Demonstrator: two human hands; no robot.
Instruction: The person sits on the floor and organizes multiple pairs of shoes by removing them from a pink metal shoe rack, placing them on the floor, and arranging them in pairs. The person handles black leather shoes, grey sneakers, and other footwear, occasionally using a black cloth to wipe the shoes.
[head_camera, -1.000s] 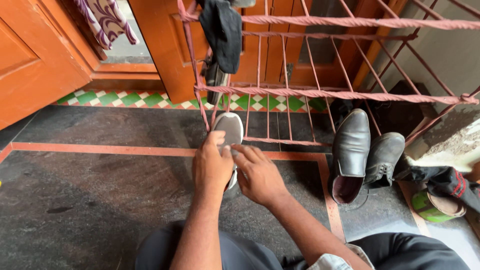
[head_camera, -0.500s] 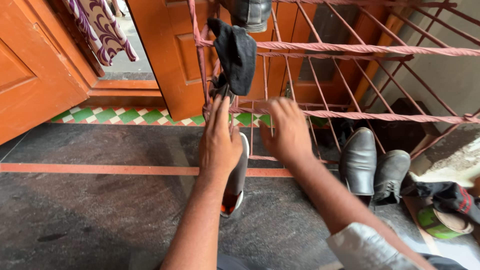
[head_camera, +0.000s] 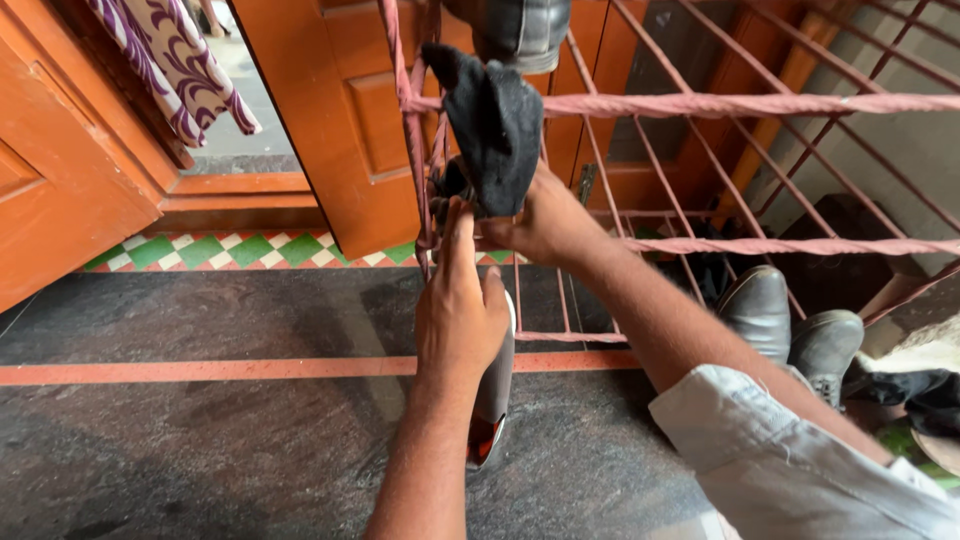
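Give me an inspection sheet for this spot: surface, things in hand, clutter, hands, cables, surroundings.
Surface: dark stone floor with an orange stripe and a green checked tile border.
Things in hand: grey shoe leaning toe-up against the pink metal rack; black sock draped over a rack bar.
Clutter: two black leather shoes under the rack; dark cloth and a green item at the right edge; another black shoe on the rack's top.
Hands: left hand on the grey shoe, fingers up; right hand reaching to the sock's lower end.
Cables: nothing seen.
Surroundings: orange wooden doors, patterned purple cloth hanging.
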